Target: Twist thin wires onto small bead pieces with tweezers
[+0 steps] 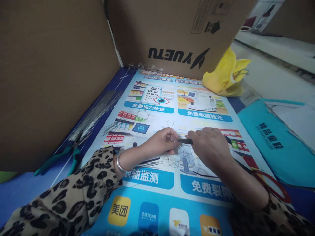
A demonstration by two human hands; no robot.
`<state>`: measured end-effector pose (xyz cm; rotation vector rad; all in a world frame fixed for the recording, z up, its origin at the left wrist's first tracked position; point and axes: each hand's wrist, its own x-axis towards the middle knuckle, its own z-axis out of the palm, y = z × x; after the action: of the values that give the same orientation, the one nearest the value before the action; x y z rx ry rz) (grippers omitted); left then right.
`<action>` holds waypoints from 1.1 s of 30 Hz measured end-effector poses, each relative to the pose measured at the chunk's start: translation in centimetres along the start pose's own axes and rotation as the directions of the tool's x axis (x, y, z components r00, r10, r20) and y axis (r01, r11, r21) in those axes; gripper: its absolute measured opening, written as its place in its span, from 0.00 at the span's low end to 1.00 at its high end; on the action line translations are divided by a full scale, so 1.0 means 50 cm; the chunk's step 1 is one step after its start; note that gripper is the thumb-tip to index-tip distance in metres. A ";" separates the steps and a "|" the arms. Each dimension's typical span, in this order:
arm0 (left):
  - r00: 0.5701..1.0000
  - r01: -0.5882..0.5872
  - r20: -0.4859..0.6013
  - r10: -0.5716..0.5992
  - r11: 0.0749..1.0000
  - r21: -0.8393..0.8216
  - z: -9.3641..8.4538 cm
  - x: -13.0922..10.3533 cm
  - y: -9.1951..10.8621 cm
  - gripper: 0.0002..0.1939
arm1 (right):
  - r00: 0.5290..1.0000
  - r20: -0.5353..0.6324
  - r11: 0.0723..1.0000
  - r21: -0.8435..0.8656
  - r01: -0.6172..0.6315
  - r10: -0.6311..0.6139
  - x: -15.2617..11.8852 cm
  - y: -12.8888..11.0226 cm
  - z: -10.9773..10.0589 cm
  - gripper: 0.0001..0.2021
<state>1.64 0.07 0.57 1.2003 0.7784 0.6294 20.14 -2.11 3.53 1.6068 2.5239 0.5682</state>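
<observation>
Over the middle of a printed poster [176,123], my left hand [163,141] pinches a thin wire piece at the fingertips. My right hand [211,144] is closed around a dark pointed tool, perhaps pliers [184,141], whose tip meets the wire at my left fingers. Its handles are mostly hidden by the palm. Thin bent wire loops [172,161] lie on the poster just below both hands. A small U-shaped wire [170,123] rests above my left fingers.
Teal-handled cutters [73,150] and a bundle of straight wires [94,113] lie left. Cardboard [167,29] stands behind. Small wire pieces [155,69] are at its foot. At right are a yellow bag [223,77], a teal box [275,137] and a red-handled tool [273,186].
</observation>
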 end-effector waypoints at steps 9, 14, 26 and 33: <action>0.999 0.004 -0.054 -0.001 0.999 0.050 -0.001 0.005 -0.008 0.08 | 1.000 -0.013 1.000 -0.010 0.002 -0.002 0.000 -0.002 0.015 0.09; 0.996 0.012 -0.088 -0.004 0.996 0.087 0.000 0.004 -0.006 0.07 | 1.000 0.006 1.000 0.006 -0.001 0.001 -0.001 -0.005 0.016 0.09; 0.995 -0.002 -0.101 0.017 0.989 0.145 -0.001 0.004 -0.007 0.09 | 0.996 0.086 0.997 0.066 -0.025 0.019 0.000 -0.010 0.024 0.09; 0.989 -0.008 -0.142 0.033 0.985 0.171 0.001 0.005 -0.002 0.07 | 1.000 0.025 1.000 0.021 0.001 -0.002 0.000 -0.009 0.024 0.10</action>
<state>1.80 0.20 0.43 1.3306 0.9584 0.6833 20.10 -1.97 2.25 1.6080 2.5209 0.5200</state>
